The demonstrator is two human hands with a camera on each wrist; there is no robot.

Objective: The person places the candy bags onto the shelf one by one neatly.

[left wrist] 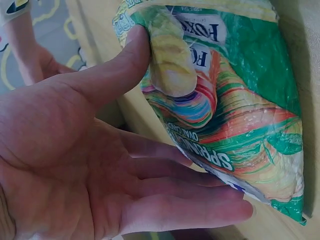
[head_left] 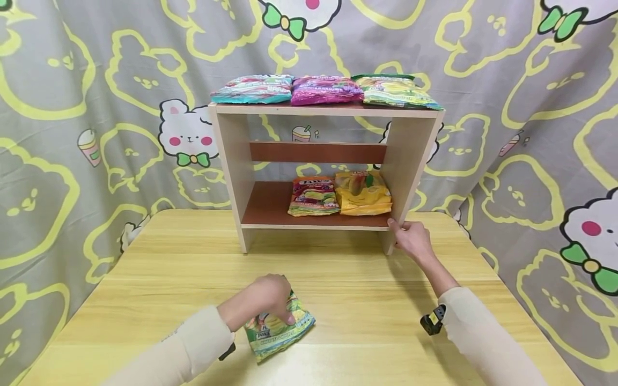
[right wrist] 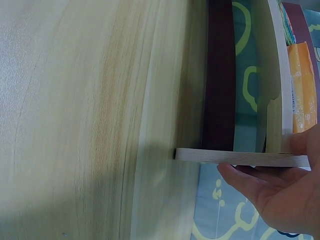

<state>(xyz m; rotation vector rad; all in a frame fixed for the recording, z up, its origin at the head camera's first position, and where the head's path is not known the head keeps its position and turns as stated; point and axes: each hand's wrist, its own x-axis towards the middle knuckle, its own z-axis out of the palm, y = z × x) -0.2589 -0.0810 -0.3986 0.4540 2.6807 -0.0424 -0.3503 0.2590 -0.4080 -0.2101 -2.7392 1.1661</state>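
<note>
My left hand is over a green-and-yellow candy bag in front of the shelf. In the left wrist view the thumb lies on the bag's printed face and the fingers reach under its edge, pinching it. "FOX'S" lettering shows on it. My right hand grips the right side panel of the small wooden shelf low down, near the middle board. In the right wrist view its thumb is on the inner side and the fingers lie outside the panel.
On the shelf's top lie a teal-and-red bag, a purple bag and a yellow-green bag. The middle board holds a red-and-orange bag and a yellow bag. A patterned curtain hangs behind the wooden table.
</note>
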